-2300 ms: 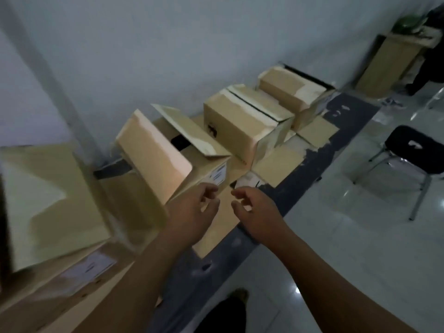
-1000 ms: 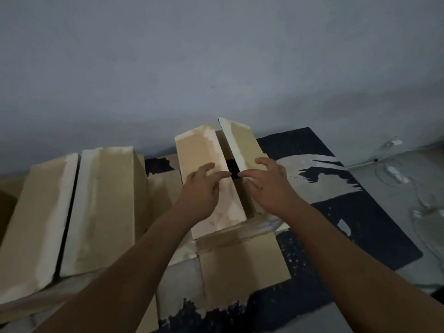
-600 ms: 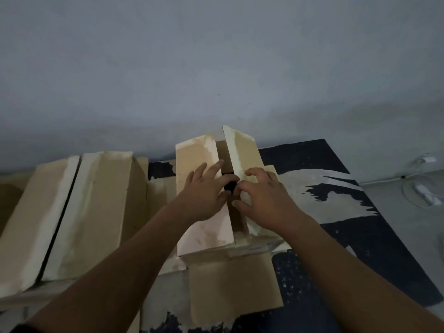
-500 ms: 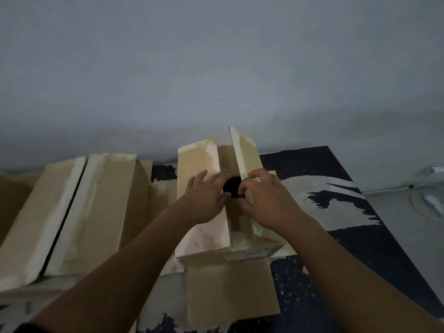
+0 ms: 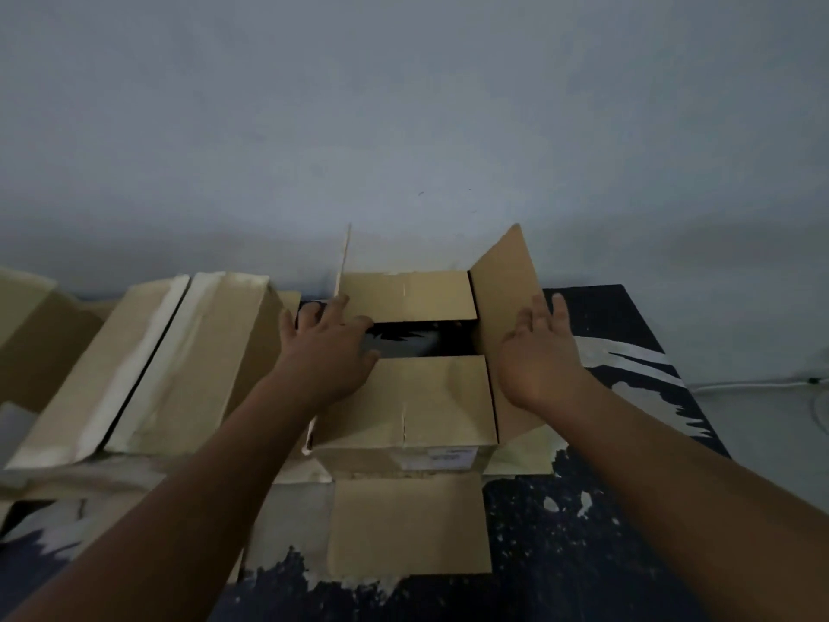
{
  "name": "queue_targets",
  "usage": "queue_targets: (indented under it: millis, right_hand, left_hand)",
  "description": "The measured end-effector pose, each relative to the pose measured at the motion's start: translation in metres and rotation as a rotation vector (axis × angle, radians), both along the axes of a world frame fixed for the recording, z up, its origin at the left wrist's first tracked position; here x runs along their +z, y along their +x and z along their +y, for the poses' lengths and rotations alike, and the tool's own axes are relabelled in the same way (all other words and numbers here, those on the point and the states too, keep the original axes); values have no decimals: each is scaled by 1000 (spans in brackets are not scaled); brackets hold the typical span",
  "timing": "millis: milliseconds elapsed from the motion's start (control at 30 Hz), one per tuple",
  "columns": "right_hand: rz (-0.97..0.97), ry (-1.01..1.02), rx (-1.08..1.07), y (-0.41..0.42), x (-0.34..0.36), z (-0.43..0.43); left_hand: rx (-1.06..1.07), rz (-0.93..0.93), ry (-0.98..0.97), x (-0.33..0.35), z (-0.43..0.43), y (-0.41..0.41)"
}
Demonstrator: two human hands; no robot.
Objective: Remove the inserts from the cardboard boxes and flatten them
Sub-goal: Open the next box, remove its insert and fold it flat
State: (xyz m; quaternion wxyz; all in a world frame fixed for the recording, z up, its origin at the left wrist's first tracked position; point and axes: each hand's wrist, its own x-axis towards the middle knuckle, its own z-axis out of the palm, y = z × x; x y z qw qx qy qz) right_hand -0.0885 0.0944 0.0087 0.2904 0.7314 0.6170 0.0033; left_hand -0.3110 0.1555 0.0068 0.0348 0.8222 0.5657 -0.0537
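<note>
A brown cardboard box (image 5: 403, 451) stands in front of me against the wall. Its two long outer flaps are lifted: the left flap (image 5: 343, 258) stands upright and edge-on, the right flap (image 5: 502, 285) leans outward. Both inner flaps (image 5: 430, 397) lie nearly flat with a dark gap (image 5: 417, 341) between them; what lies inside is too dark to make out. My left hand (image 5: 327, 347) rests spread at the base of the left flap. Flat against the right flap presses the palm of my right hand (image 5: 538, 347), fingers apart. Neither hand holds anything.
A second box (image 5: 179, 361) with a taped top sits just left, touching the wall, and another box (image 5: 27, 325) lies further left. A flat cardboard sheet (image 5: 408, 523) lies on the dark patterned mat (image 5: 605, 509) in front. A white cable (image 5: 762, 384) runs along the floor at right.
Both hands have spread the two outer flaps apart from the middle seam, left flap to upright, right flap outward. The inner flaps and the dark gap now show. The view moved closer.
</note>
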Motion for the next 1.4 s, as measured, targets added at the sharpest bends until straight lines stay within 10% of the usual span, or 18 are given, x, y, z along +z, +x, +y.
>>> queue_targets:
  millis: [367, 800, 1100, 1400]
  right_hand:
    - [681, 83, -228, -5, -69, 11]
    - [758, 298, -98, -2, -27, -2]
    - [765, -105, 207, -61, 39, -21]
    - [735, -317, 170, -78, 24, -29]
  left_hand:
    - [324, -114, -327, -66, -6, -51]
    - [220, -574, -314, -24, 7, -34]
    - [38, -350, -768, 40, -10, -54]
    - [-284, 76, -252, -10, 76, 9]
